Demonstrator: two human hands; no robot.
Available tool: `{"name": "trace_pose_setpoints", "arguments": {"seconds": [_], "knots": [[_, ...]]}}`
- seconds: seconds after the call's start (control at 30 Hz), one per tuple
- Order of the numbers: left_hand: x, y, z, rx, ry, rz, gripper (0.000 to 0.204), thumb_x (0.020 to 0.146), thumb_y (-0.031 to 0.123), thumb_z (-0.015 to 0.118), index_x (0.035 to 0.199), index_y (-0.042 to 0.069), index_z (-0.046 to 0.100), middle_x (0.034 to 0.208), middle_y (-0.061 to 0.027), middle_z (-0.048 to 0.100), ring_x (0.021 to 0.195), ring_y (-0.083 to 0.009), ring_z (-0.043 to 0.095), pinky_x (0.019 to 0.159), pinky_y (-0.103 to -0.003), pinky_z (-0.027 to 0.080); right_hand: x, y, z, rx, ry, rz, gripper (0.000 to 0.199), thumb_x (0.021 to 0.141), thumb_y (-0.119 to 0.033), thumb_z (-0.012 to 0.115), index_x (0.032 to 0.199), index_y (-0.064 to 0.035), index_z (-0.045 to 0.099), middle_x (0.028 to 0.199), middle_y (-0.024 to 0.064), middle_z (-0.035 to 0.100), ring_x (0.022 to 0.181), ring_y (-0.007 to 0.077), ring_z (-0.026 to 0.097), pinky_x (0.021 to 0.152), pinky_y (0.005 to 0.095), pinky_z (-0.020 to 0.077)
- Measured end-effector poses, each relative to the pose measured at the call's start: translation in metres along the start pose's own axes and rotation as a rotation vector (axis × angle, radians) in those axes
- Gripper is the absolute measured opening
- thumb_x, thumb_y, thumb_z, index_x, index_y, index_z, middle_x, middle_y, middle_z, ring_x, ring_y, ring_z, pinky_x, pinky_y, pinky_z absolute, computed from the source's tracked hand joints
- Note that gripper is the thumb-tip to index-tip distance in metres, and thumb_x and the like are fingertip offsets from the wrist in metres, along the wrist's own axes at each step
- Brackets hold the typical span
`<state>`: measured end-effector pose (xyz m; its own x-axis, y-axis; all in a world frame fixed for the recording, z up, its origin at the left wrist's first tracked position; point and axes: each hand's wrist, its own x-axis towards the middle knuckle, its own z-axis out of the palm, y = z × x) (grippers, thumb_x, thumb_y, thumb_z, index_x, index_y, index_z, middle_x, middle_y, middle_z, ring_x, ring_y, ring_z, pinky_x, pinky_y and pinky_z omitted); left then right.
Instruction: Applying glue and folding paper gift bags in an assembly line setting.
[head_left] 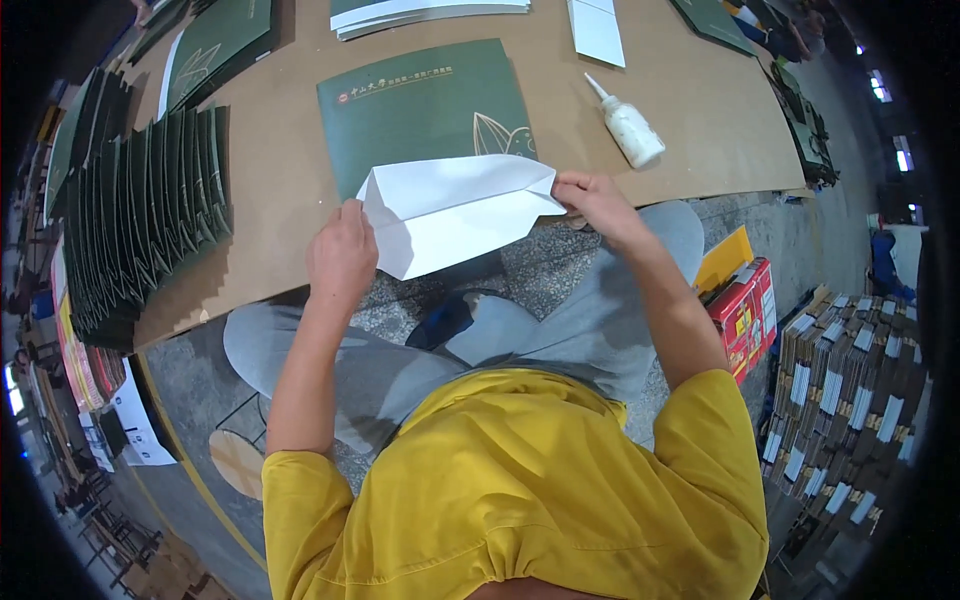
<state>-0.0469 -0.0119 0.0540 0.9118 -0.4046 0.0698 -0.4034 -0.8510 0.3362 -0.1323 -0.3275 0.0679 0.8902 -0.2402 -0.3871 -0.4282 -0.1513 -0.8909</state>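
Both my hands hold a folded white paper sheet [455,215] by its two ends, over the near edge of the table. My left hand [343,250] is closed on its left end, and my right hand [598,205] pinches the right corner. The paper's top edge overlaps a flat dark green printed cover [425,110] with gold line decoration. To the right of that cover lies a white squeeze bottle [631,130] on its side, its thin nozzle pointing up and left.
A row of green folded paper bags [150,210] stands at the table's left. White sheets [430,15] and a white folded strip [597,30] lie at the far side. A red box [745,318] sits right of my knee, and stacked bundles [845,400] stand on the floor at right.
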Motion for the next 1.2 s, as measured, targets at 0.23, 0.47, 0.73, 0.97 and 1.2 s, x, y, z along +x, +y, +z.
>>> {"name": "trace_pose_setpoints", "arguments": {"seconds": [0.23, 0.47, 0.73, 0.97, 1.2], "knots": [[-0.003, 0.091, -0.01, -0.503, 0.087, 0.518, 0.027, 0.076, 0.001, 0.058, 0.102, 0.001, 0.057, 0.09, -0.0183, 0.061, 0.081, -0.0361, 0.059, 0.071, -0.041, 0.048, 0.004, 0.006, 0.003, 0.028, -0.105, 0.068, 0.018, 0.086, -0.013, 0.051, 0.084, -0.0013, 0.065, 0.063, -0.0051, 0.049, 0.053, 0.0027, 0.037, 0.047, 0.0201, 0.0273], [0.058, 0.119, 0.076, -0.117, -0.033, 0.692, 0.008, 0.077, 0.01, 0.054, 0.082, 0.004, 0.057, 0.08, -0.0152, 0.064, 0.075, -0.0306, 0.063, 0.067, -0.042, 0.05, 0.014, 0.016, 0.002, 0.072, -0.011, -0.043, 0.037, 0.094, -0.032, 0.046, 0.084, 0.0007, 0.061, 0.076, 0.0007, 0.055, 0.072, 0.0086, 0.05, 0.069, 0.0227, 0.0398], [0.068, 0.139, 0.073, -0.105, -0.149, 0.67, 0.01, 0.076, 0.01, 0.055, 0.081, 0.002, 0.058, 0.071, -0.0156, 0.064, 0.068, -0.0298, 0.066, 0.059, -0.042, 0.052, 0.017, 0.027, -0.003, -0.152, -0.044, -0.137, 0.04, 0.091, -0.04, 0.049, 0.095, -0.0029, 0.064, 0.069, 0.005, 0.058, 0.065, 0.0139, 0.053, 0.06, 0.031, 0.0429], [0.074, 0.15, 0.079, -0.162, -0.272, 0.571, 0.01, 0.073, 0.012, 0.058, 0.075, 0.002, 0.06, 0.075, -0.0163, 0.064, 0.072, -0.0305, 0.066, 0.06, -0.042, 0.052, 0.008, -0.016, 0.017, -1.072, 0.351, -0.199, 0.022, 0.086, -0.02, 0.052, 0.094, -0.0039, 0.064, 0.07, 0.0175, 0.064, 0.068, 0.0325, 0.065, 0.064, 0.0426, 0.0502], [0.057, 0.121, 0.101, -0.211, -0.082, 0.562, 0.026, 0.075, 0.012, 0.058, 0.101, 0.005, 0.055, 0.096, -0.0155, 0.059, 0.091, -0.0298, 0.061, 0.073, -0.041, 0.05, 0.011, -0.018, 0.026, -1.088, 0.419, -0.283, 0.018, 0.074, -0.018, 0.058, 0.084, -0.0038, 0.062, 0.069, 0.0158, 0.063, 0.068, 0.034, 0.063, 0.063, 0.0434, 0.0486]]}}
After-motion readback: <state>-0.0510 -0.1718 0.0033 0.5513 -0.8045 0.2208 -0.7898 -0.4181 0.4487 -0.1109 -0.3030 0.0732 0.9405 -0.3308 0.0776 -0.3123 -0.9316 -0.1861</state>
